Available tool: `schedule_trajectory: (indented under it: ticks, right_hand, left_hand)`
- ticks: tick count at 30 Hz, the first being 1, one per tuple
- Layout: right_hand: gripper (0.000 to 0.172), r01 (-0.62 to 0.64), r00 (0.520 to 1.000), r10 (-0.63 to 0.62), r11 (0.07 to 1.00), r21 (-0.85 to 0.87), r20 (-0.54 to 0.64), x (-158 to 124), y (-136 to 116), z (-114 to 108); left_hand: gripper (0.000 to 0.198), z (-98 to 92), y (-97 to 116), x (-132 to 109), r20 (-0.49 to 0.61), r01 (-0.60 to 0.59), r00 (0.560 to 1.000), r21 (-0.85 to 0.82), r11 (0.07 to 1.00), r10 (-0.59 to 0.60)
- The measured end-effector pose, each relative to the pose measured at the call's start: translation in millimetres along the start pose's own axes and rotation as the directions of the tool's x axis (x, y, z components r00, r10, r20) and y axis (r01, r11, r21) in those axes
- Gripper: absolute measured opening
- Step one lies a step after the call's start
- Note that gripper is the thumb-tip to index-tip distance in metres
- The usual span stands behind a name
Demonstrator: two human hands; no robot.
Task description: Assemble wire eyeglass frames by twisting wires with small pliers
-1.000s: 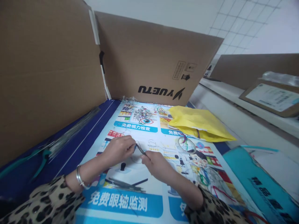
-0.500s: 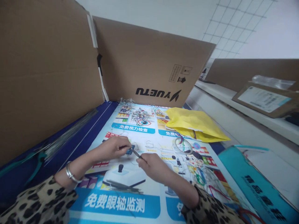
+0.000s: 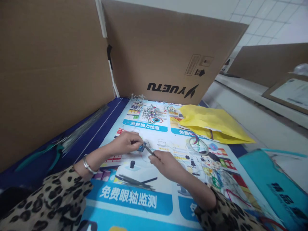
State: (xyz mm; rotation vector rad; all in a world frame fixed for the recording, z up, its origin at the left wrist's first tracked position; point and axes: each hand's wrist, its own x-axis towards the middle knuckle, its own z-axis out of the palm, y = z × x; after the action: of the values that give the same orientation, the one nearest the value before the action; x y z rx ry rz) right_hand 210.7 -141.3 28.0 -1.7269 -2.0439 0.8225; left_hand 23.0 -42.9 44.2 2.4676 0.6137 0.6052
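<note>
My right hand point(image 3: 163, 162) is closed around a slim dark metal tool point(image 3: 148, 149), whose exact kind I cannot make out. The tool's tip points up and left to my left hand point(image 3: 128, 142). That hand is pinched at the tip, and whatever lies between its fingers is too small to name. Both hands are over a printed poster sheet point(image 3: 144, 221). Below them lies a bunch of thin dark strips point(image 3: 137, 182). Right of the hands sits a clear ring-shaped roll point(image 3: 198, 146) with coloured strands on it.
Teal-handled pliers point(image 3: 59, 154) and a bundle of thin wires point(image 3: 84, 128) lie at left. Tangled wire pieces point(image 3: 154, 112) are at the back. A yellow bag point(image 3: 214, 123) and a teal box point(image 3: 269, 183) stand at right. Cardboard panels point(image 3: 168, 48) wall the back and left.
The view has shifted, so the whole scene appears further right and slightly higher. Both hands keep nearly the same pose, with the tool still in the right.
</note>
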Motion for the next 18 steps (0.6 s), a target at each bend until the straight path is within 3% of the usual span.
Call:
schedule_trajectory:
  ticks: [13, 18]
  right_hand:
    - [0.031, -0.054, 0.998, 0.055, 0.997, 0.053, -0.009, -2, -5, 0]
    - [0.031, -0.09, 0.996, 0.091, 0.994, 0.053, -0.015, -4, -7, 1]
  left_hand:
    - [0.017, 21.9, -1, -3, -0.195, 0.037, 0.981, 0.13, 0.991, -0.011]
    - [0.018, 27.0, -3, -4, -0.221, 0.018, 0.975, 0.124, 0.992, 0.01]
